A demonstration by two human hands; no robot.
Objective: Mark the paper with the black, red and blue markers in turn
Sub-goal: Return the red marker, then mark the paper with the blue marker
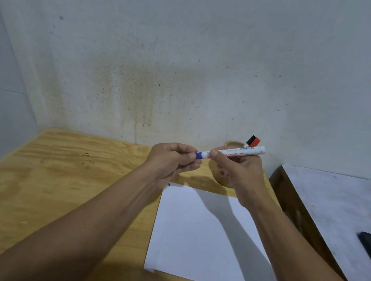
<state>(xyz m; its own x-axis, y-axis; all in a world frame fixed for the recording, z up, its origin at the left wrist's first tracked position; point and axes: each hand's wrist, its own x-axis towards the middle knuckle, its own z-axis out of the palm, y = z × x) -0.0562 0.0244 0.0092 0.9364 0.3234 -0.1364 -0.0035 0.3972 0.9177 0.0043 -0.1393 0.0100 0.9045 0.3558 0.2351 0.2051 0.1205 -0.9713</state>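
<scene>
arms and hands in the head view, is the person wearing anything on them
Nothing worn shows. Both forearms are bare from the bottom edge of the picture up to the wrists, with no sleeves in view. The left hand and right hand are gloveless, and no watch, bracelet or ring is visible.

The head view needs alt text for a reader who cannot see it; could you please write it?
Two bare hands hold a white marker with a blue cap above a white paper sheet on a plywood table: the left hand grips the cap, the right hand the barrel. Black and red markers stand in a wooden holder behind.
</scene>
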